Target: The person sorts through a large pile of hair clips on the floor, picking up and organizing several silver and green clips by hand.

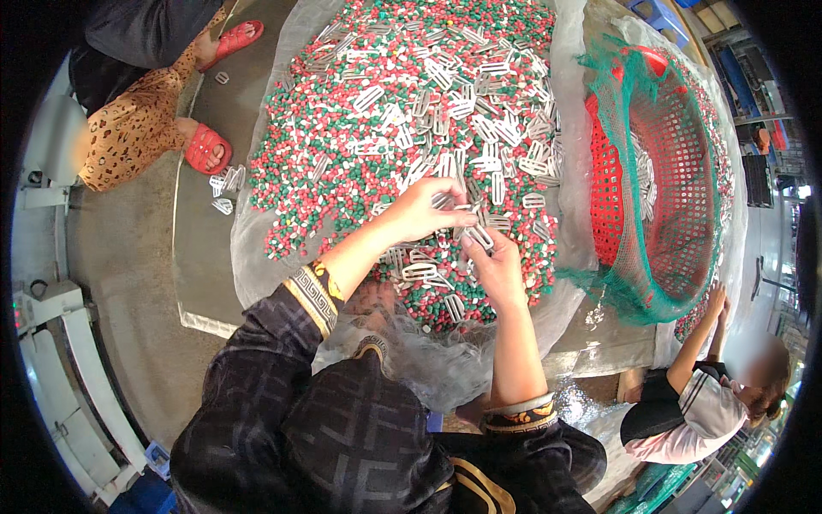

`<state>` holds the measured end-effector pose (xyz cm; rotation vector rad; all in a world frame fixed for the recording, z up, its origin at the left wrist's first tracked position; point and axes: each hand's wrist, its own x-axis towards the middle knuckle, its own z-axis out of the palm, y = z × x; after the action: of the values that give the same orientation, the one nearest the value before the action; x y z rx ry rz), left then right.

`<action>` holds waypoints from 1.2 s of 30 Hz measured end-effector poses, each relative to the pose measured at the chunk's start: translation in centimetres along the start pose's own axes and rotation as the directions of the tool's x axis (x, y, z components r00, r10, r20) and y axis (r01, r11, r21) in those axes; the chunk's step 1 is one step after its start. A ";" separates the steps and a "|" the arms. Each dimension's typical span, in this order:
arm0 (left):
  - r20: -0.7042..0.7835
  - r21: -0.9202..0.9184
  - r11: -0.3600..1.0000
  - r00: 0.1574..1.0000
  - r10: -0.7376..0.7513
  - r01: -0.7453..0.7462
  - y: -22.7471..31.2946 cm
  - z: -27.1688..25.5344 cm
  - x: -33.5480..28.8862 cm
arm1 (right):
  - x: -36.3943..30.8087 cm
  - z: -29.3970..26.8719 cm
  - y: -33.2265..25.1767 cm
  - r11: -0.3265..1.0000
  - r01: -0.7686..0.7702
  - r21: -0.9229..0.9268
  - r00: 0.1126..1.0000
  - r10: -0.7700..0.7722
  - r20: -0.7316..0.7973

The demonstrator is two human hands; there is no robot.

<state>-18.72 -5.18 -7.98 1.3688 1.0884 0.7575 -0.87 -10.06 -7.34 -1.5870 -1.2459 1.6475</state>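
Note:
My left hand is closed on silvery metal slide buckles, pinched between thumb and fingers; their exact number is hidden. Close beside it, my right hand grips another slotted metal buckle between thumb and forefinger. Both hands are over a wide bed of small red, green and white pellets. Many loose metal buckles lie scattered across the pellets, thickest at the middle and far right. One more buckle rests just below my hands.
A red perforated basket draped with green netting stands to the right, with buckles inside. Translucent sheeting borders the pellets. A person in red sandals is at the upper left, near stray buckles. Another person works at the lower right.

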 end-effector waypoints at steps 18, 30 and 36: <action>0.599 -0.014 0.985 0.787 0.147 -0.173 13.0 3.3 -6.9 | -15.0 -4.6 -8.3 0.947 0.262 -0.188 0.948 -0.215 0.236; 0.482 0.240 0.913 0.856 0.184 -0.331 13.1 -2.0 -9.1 | -20.9 -12.0 -7.8 0.909 0.264 -0.322 0.961 -0.275 0.011; 0.470 -0.171 0.945 0.866 -0.170 0.279 13.9 2.7 -7.7 | -20.2 -9.2 -7.3 0.873 0.384 -0.302 0.913 -0.407 -0.017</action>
<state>-16.67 -11.86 6.52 1.1141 0.7443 0.3518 9.82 -22.08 9.67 -1.4172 -1.7029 1.1702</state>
